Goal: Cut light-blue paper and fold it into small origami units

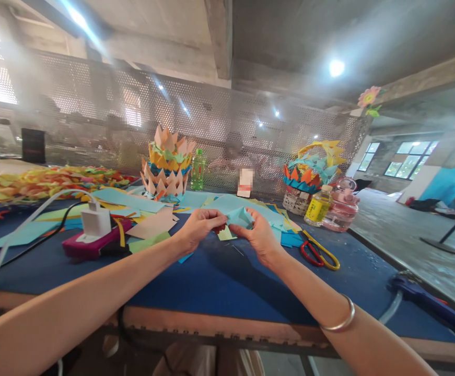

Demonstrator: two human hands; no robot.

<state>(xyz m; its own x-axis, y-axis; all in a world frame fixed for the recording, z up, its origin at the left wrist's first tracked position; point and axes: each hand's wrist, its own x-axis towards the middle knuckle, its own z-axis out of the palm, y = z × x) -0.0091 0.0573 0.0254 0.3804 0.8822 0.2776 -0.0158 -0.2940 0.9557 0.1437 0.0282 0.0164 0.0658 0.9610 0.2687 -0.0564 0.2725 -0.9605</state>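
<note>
A small folded light-blue paper [240, 218] is held up between both hands over the middle of the table. The fingers of my left hand [202, 225] pinch its left end. My right hand [259, 233] grips the right side between thumb and fingers. Behind and below the hands lie light-blue sheets [227, 202] and a small pale-green piece [225, 234]. Red and yellow scissors [319, 253] rest to the right of my right hand.
Left: a magenta power strip [94, 243] with a white charger and cables, and a heap of colored paper pieces [55, 180]. Behind: layered paper baskets [167, 167] [300, 185] and a green bottle [198, 169]. Right: a yellow-labelled bottle [318, 206], a pink jug [340, 209], a blue-handled tool [427, 300].
</note>
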